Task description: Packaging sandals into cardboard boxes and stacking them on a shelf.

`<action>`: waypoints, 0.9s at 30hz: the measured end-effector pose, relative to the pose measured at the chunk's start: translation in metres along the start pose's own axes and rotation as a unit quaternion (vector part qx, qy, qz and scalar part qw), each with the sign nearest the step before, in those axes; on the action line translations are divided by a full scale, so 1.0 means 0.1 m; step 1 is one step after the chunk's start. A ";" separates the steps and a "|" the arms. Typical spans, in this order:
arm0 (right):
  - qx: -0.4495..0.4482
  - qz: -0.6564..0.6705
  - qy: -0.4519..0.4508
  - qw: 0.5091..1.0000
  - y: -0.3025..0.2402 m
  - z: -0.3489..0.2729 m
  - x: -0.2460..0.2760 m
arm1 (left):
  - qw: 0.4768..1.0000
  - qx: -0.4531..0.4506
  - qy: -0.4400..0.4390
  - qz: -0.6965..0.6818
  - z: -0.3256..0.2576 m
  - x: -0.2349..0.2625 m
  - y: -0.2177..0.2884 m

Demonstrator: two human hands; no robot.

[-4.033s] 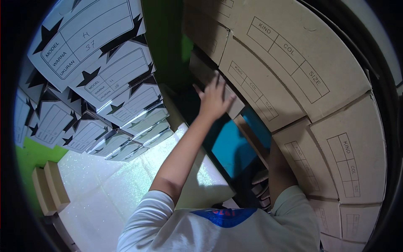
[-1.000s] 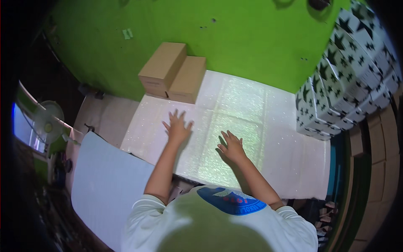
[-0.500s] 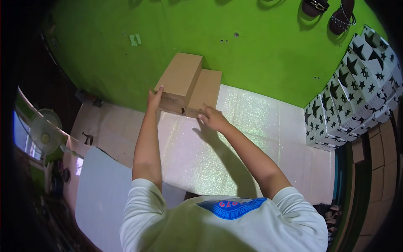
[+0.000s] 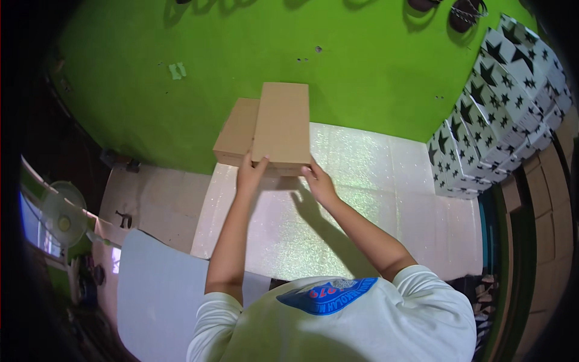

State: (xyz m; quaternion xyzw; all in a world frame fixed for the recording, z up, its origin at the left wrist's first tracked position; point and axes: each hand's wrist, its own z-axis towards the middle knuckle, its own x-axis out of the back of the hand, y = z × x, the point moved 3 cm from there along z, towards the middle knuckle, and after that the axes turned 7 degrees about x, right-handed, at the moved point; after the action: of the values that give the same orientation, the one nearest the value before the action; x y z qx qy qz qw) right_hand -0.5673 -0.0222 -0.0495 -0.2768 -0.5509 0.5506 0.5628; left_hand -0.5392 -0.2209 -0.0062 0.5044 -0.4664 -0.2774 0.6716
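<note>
A brown cardboard box (image 4: 281, 120) with a closed lid is between my two hands, its long side pointing toward the green wall. My left hand (image 4: 248, 174) grips its near left corner, with the thumb on the lid's edge. At the near right corner my right hand (image 4: 319, 182) holds the front edge and side. Under the box, part of another brown surface shows; I cannot tell how far apart they are. A second brown box (image 4: 236, 131) stands lower, just to the left and partly behind the held one.
The boxes are on a table with a glittery white cover (image 4: 356, 163), against a green wall (image 4: 211, 90). White boxes with black stars (image 4: 482, 120) are stacked at the right. Sandals (image 4: 464, 15) hang above. A fan (image 4: 63, 220) and pale blue panel (image 4: 160, 289) are at left.
The upper box has moved from the left side to the right, with both hands on it. My left hand has shifted right along with it, and the lower left box is now uncovered.
</note>
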 end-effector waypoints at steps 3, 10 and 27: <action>-0.039 -0.027 0.062 0.997 0.05 -0.58 0.65 | 0.997 0.000 -0.074 0.024 -0.51 -0.58 0.17; -0.128 -0.078 0.168 0.974 0.41 -2.03 1.66 | 0.975 0.015 -0.214 -0.053 -1.73 -1.77 0.17; -0.115 -0.474 0.090 0.868 0.13 -3.06 3.03 | 0.861 -0.057 -0.505 0.028 -3.75 -2.97 0.35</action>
State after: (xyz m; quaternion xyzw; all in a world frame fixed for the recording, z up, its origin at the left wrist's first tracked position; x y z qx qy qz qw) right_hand -0.3529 0.3519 -0.0390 -0.0938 -0.6221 0.1233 0.7674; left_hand -0.3251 0.1978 -0.0977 0.2425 -0.7389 -0.5014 0.3794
